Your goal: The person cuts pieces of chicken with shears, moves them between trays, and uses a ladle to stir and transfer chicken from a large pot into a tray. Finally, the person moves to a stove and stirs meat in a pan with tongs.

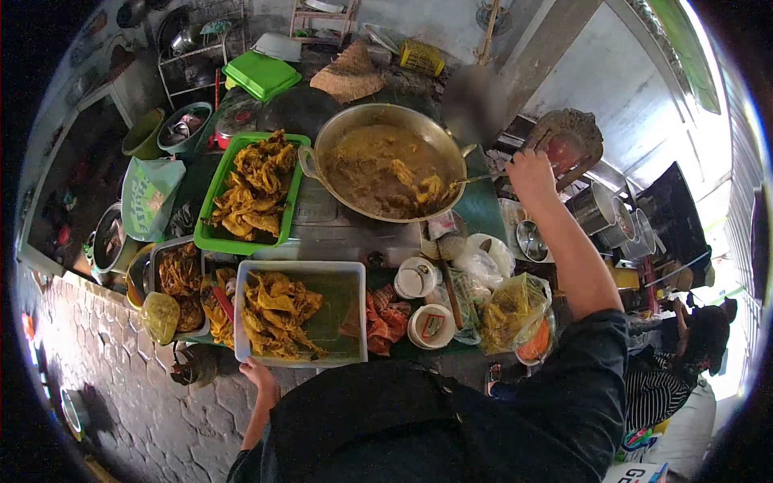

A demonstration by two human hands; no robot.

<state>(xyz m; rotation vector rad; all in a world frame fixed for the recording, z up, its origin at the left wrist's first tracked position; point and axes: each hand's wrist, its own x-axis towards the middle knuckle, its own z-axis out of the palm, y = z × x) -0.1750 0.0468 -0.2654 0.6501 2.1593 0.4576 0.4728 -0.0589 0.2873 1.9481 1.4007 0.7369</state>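
Observation:
My right hand (530, 173) is closed round the thin metal handle of a cooking utensil (481, 177). Its working end reaches into a large two-handled metal wok (322, 173), where I cannot make out its shape. Yellow chicken pieces (431, 190) lie in the brown broth beside it. At the near left corner of a clear plastic tub (364, 322), my left hand (259, 375) has its fingers curled at the rim. Yellow-brown chicken (278, 314) fills the left part of that tub.
A green tray (211, 241) piled with chicken stands left of the wok. White tubs (431, 327), a plastic bag of yellow food (515, 314) and a wooden-handled tool (449, 294) crowd the near right. Pots (594, 208) stand farther right, with another person (668, 370) beyond.

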